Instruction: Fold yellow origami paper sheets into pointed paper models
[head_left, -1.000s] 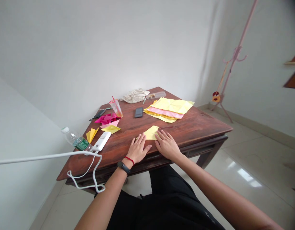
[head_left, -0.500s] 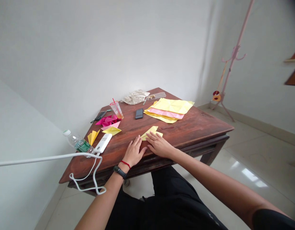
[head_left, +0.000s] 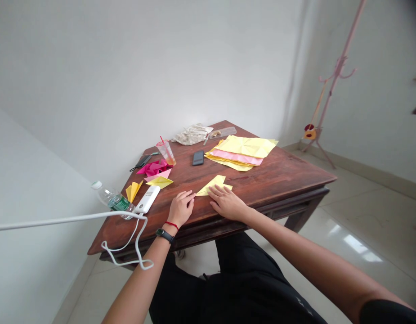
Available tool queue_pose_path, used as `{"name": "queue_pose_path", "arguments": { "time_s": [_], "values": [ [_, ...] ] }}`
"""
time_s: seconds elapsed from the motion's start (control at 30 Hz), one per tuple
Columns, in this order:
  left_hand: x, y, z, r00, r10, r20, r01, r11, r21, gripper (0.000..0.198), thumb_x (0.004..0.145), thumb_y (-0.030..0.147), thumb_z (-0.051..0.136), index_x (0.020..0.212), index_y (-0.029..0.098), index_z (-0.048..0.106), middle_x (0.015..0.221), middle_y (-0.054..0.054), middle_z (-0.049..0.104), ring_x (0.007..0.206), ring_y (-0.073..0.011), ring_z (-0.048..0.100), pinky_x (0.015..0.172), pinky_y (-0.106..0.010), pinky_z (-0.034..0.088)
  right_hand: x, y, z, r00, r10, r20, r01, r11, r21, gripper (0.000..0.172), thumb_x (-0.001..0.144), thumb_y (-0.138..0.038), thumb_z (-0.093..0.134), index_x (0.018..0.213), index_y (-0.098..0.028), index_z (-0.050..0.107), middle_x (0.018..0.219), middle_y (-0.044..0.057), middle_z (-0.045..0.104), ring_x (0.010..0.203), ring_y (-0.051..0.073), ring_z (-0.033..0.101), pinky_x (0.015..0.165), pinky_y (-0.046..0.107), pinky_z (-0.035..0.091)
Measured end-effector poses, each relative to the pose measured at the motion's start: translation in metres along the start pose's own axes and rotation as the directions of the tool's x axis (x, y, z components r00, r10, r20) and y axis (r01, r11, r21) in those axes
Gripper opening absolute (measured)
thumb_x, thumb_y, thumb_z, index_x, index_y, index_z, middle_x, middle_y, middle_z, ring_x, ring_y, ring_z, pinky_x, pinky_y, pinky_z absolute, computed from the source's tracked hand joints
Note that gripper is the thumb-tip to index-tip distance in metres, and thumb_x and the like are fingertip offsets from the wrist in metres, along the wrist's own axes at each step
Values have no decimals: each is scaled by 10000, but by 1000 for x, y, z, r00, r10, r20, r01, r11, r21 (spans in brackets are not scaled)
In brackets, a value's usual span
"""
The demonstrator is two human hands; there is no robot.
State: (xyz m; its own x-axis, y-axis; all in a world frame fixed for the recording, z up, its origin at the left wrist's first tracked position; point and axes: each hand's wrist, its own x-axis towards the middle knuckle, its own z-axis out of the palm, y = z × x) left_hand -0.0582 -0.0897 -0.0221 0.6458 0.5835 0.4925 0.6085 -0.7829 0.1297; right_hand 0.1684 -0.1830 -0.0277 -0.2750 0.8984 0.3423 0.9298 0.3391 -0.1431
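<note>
A pale yellow folded paper [head_left: 212, 183] lies near the table's front edge, its narrow point to the left. My right hand [head_left: 228, 203] rests flat on its lower right part, fingers spread, covering some of the folds. My left hand [head_left: 181, 208] lies on the table with its fingers slightly bent, fingertips at the paper's left point. Its thumb sits a little apart from the forefinger. I see no object inside either hand.
On the wooden table [head_left: 282, 173] lie a stack of creased paper sheets [head_left: 246, 146], a phone [head_left: 198, 158], a white power bank [head_left: 149, 199] with a cable, folded papers [head_left: 155, 168], a plastic cup [head_left: 166, 153], a tilted bottle [head_left: 116, 201] and a cloth [head_left: 192, 134].
My left hand has slid left from the paper's lower edge to its left point, its fingers now more bent. My right hand stays on the paper. The view has shifted slightly.
</note>
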Motion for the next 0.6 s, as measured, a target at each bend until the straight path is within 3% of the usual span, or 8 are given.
{"name": "queue_pose_path", "arguments": {
  "time_s": [0.13,0.4,0.6],
  "values": [
    [4,4,-2,999,41,18,-42,999,23,289,923,153,545,1117,203,753,1212,-84,716,1137,-236,645,1042,-424,530,0,0,1,1000,7,2,-7,1000,-20,526,1032,-340,329,1460,-70,471,1531,169,459,1447,355,355,1146,514,310],
    [17,11,-14,982,108,155,-121,990,79,255,904,143,539,1009,167,769,1204,-116,706,1113,-258,645,1009,-419,536,1,-7,1,998,65,-14,-65,997,-43,517,1022,-325,342,1448,-70,488,1522,170,471,1435,363,365,1140,529,303],
    [25,29,-9,969,94,230,-124,985,121,280,954,223,506,1137,187,715,1328,-105,654,1259,-271,567,1054,-436,498,4,-13,1,996,91,-8,-91,995,-36,506,1015,-318,347,1433,-82,507,1504,180,490,1428,384,364,1110,573,330]
  ]
}}
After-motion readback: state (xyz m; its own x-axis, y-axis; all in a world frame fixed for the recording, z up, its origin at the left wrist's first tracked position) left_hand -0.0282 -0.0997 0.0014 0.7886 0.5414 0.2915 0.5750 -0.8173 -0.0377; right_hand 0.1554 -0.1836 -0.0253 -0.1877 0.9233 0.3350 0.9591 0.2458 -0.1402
